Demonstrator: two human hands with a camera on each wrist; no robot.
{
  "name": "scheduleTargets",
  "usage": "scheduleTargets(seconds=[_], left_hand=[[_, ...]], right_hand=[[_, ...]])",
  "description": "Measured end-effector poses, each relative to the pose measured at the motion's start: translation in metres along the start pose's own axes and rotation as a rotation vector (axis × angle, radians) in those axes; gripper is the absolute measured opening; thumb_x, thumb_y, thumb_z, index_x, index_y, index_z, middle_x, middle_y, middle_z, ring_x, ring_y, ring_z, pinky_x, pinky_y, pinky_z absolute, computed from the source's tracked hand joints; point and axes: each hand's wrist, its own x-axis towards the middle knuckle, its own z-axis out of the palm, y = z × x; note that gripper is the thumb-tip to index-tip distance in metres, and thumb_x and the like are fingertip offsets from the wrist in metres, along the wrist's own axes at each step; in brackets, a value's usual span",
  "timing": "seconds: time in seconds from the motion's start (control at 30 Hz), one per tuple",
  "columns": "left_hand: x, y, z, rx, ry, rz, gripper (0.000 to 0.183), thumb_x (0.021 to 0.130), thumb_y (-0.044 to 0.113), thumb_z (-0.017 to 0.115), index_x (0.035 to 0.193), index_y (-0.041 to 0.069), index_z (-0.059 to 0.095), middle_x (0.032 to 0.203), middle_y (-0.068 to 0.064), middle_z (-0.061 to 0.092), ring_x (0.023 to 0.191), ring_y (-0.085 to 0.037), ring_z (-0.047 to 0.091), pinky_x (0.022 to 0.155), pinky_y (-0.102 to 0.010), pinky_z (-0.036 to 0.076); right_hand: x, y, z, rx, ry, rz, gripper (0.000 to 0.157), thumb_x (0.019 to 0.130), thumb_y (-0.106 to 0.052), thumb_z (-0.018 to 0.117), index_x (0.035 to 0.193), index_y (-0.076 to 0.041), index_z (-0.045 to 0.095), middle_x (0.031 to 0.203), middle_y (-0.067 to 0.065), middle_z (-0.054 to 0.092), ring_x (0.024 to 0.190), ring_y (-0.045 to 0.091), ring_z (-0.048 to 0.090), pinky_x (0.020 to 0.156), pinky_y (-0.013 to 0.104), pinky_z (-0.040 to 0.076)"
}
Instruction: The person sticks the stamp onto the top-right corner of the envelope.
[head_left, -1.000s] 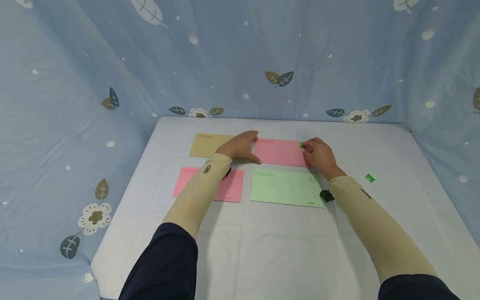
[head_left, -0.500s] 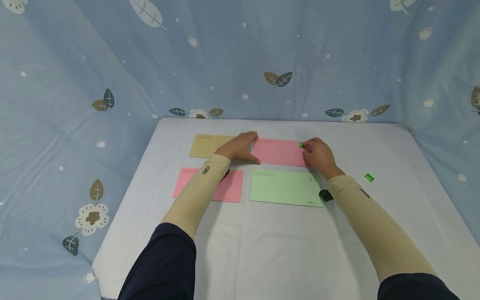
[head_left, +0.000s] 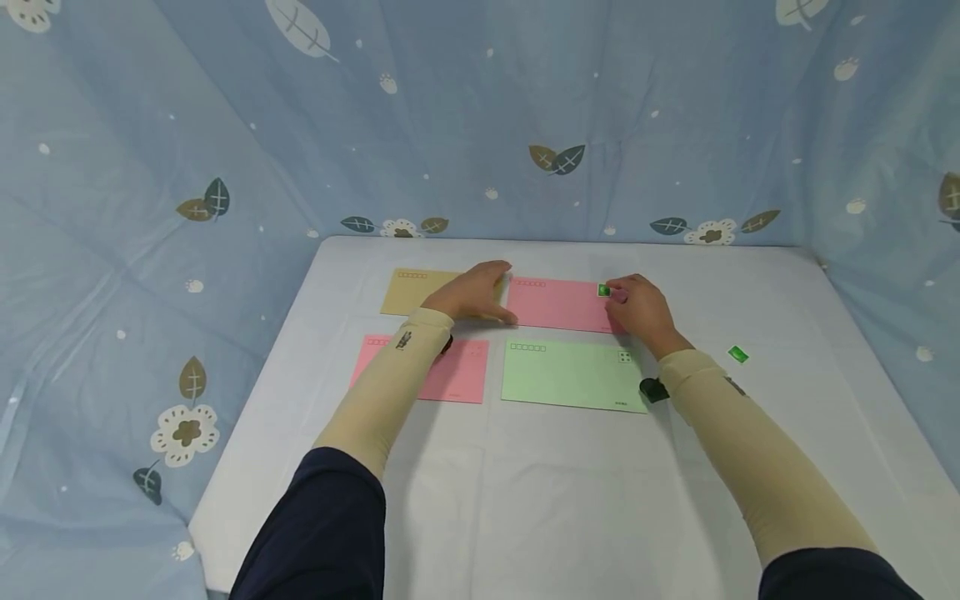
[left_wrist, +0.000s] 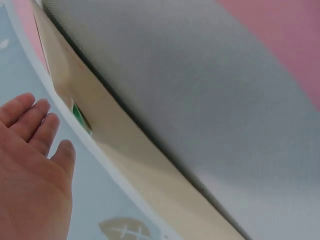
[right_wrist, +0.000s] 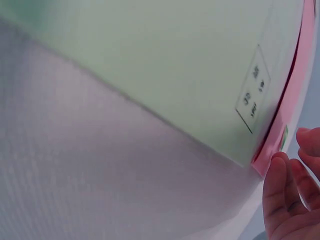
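My left hand (head_left: 471, 292) is spread with straight fingers over the right end of the tan envelope (head_left: 416, 287), its fingertips by the left edge of the back pink envelope (head_left: 558, 304). Nothing sits in that hand in the left wrist view, where a green stamp (left_wrist: 80, 117) shows on the tan envelope. At the back pink envelope's upper right corner lies a green stamp (head_left: 603, 290). My right hand (head_left: 643, 315) is right beside this stamp, fingers slightly bent and apart in the right wrist view. A light green envelope (head_left: 570, 375) lies in front.
Another pink envelope (head_left: 457, 379) lies front left, partly covered by my left forearm. A loose green stamp (head_left: 738, 354) is to the right of my right wrist on the white tabletop (head_left: 570, 492). Blue patterned cloth (head_left: 480, 108) hangs behind the table and along its sides.
My left hand has shifted slightly left, away from the back pink envelope's edge. The right fingertips have eased slightly right, uncovering more of the stamp. The envelopes stay put.
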Motion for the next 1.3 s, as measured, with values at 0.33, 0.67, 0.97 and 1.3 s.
scheduleTargets(seconds=[0.33,0.67,0.97,1.3], left_hand=[[-0.012,-0.001,-0.004,-0.041,0.022,-0.023,0.118,0.076,0.057,0.085,0.163,0.011,0.021,0.168,-0.005,0.022,0.155,-0.02,0.016,0.125,-0.034,0.017],[-0.019,-0.007,-0.003,-0.03,0.019,-0.042,0.115,0.078,0.057,0.084,0.163,0.013,0.022,0.167,-0.005,0.024,0.154,-0.021,0.02,0.124,-0.037,0.022],[-0.028,-0.007,-0.005,-0.056,0.016,-0.027,0.115,0.076,0.06,0.084,0.163,0.014,0.024,0.168,-0.005,0.022,0.155,-0.024,0.018,0.123,-0.043,0.025],[-0.032,-0.01,-0.005,-0.035,0.034,-0.014,0.117,0.074,0.062,0.084,0.163,0.014,0.024,0.167,-0.007,0.024,0.155,-0.025,0.019,0.124,-0.043,0.024]], right_hand=[[-0.007,-0.001,-0.007,0.018,0.027,0.004,0.042,0.102,-0.02,0.062,0.14,-0.003,0.06,0.145,0.023,0.049,0.12,0.042,0.057,0.106,0.055,0.047],[-0.017,0.002,-0.014,0.021,0.046,0.007,0.041,0.102,-0.019,0.061,0.14,-0.003,0.059,0.145,0.023,0.049,0.112,0.039,0.06,0.094,0.053,0.054],[-0.024,0.006,-0.016,0.011,0.077,-0.009,0.042,0.101,-0.018,0.063,0.139,-0.001,0.06,0.143,0.023,0.051,0.109,0.038,0.062,0.091,0.052,0.054],[-0.034,0.014,-0.02,0.024,0.104,-0.025,0.042,0.101,-0.017,0.062,0.14,-0.001,0.059,0.141,0.023,0.053,0.108,0.038,0.06,0.087,0.051,0.055]])
